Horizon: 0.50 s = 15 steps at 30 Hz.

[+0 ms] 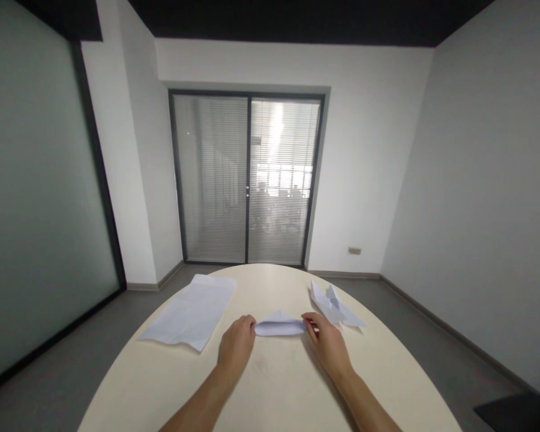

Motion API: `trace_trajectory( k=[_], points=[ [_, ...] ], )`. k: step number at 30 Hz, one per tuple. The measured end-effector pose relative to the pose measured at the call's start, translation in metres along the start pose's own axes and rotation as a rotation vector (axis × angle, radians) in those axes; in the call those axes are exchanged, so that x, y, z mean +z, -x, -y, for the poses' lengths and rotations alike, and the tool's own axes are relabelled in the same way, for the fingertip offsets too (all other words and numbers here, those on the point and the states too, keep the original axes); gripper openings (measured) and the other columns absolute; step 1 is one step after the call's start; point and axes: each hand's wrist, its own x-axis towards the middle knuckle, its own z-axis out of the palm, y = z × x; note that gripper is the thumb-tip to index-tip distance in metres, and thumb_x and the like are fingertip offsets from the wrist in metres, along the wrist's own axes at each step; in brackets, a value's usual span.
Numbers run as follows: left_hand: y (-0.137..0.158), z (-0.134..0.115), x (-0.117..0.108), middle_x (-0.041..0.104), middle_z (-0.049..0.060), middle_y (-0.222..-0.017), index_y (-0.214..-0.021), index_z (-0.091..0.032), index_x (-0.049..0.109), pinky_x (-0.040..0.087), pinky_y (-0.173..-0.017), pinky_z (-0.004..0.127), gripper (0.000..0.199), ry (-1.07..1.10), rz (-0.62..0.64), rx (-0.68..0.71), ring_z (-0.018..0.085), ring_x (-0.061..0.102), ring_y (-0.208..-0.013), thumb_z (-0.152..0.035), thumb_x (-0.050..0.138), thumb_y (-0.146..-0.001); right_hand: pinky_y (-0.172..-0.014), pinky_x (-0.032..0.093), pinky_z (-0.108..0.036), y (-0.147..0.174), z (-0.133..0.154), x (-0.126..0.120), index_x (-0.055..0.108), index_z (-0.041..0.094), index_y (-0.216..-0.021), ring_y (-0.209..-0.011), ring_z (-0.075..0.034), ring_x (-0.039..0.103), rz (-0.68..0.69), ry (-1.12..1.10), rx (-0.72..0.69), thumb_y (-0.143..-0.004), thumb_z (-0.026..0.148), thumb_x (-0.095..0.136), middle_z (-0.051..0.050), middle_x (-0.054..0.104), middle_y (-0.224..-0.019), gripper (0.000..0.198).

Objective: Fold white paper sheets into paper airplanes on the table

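Between my hands is a folded sheet of white paper, with a long flat band along its near side and a small peak rising behind it. My left hand is closed on the paper's left end, its fingertips curled out of sight. At the right end, my right hand pinches the paper between thumb and fingers. Just beyond my right hand lies a folded white paper shape with upright points. Off to the left, a larger flat white sheet with faint creases rests near the table's edge.
The pale table has a rounded far edge. Behind it stands a glass partition with blinds in a dark frame. Frosted glass rises on the left, and a dark object sits low at the right.
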Motion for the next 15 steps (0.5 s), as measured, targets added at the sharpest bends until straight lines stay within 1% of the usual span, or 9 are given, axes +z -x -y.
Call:
trace_trajectory(
  k=[2, 4, 7, 10, 15],
  points=[
    [0.000, 0.001, 0.002, 0.070, 0.000, -0.098, -0.101, -0.025, 0.061, 0.040, -0.075, 0.023, 0.019, 0.019, -0.003, -0.035, 0.015, 0.064, -0.094, -0.022, 0.042, -0.100, -0.082, 0.053, -0.036, 0.000, -0.001, 0.000, 0.065, 0.025, -0.105, -0.089, -0.024, 0.071, -0.020, -0.016, 0.038, -0.094, 0.042, 0.040, -0.006, 0.074, -0.104, 0.032],
    [-0.001, 0.003, 0.004, 0.071, 0.001, -0.092, -0.101, -0.026, 0.061, 0.038, -0.069, 0.024, 0.019, -0.003, -0.009, -0.062, 0.016, 0.066, -0.088, -0.027, 0.042, -0.102, -0.080, 0.053, -0.035, -0.001, -0.002, 0.000, 0.065, 0.025, -0.102, -0.085, -0.024, 0.071, -0.016, -0.026, 0.046, -0.093, 0.042, 0.041, -0.006, 0.075, -0.103, 0.031],
    [-0.002, 0.006, 0.006, 0.072, 0.001, -0.088, -0.100, -0.026, 0.061, 0.036, -0.065, 0.026, 0.019, -0.042, -0.040, -0.073, 0.018, 0.067, -0.082, -0.033, 0.043, -0.101, -0.079, 0.054, -0.034, -0.002, -0.003, 0.000, 0.065, 0.024, -0.101, -0.087, -0.023, 0.071, -0.010, -0.074, 0.037, -0.093, 0.041, 0.042, -0.007, 0.075, -0.100, 0.029],
    [-0.002, 0.007, 0.004, 0.072, 0.001, -0.090, -0.099, -0.025, 0.061, 0.036, -0.064, 0.025, 0.019, -0.018, -0.038, -0.093, 0.017, 0.067, -0.083, -0.035, 0.045, -0.101, -0.083, 0.054, -0.033, -0.003, -0.007, 0.002, 0.065, 0.023, -0.102, -0.091, -0.023, 0.071, -0.031, -0.107, 0.024, -0.093, 0.041, 0.044, -0.007, 0.075, -0.101, 0.030],
    [-0.002, 0.006, -0.001, 0.073, 0.001, -0.094, -0.099, -0.025, 0.061, 0.037, -0.066, 0.024, 0.019, 0.025, -0.011, -0.120, 0.017, 0.068, -0.086, -0.035, 0.045, -0.101, -0.089, 0.054, -0.037, -0.004, -0.012, 0.006, 0.067, 0.021, -0.111, -0.096, -0.025, 0.070, -0.047, -0.069, 0.004, -0.091, 0.041, 0.047, -0.009, 0.073, -0.111, 0.034]
  ],
)
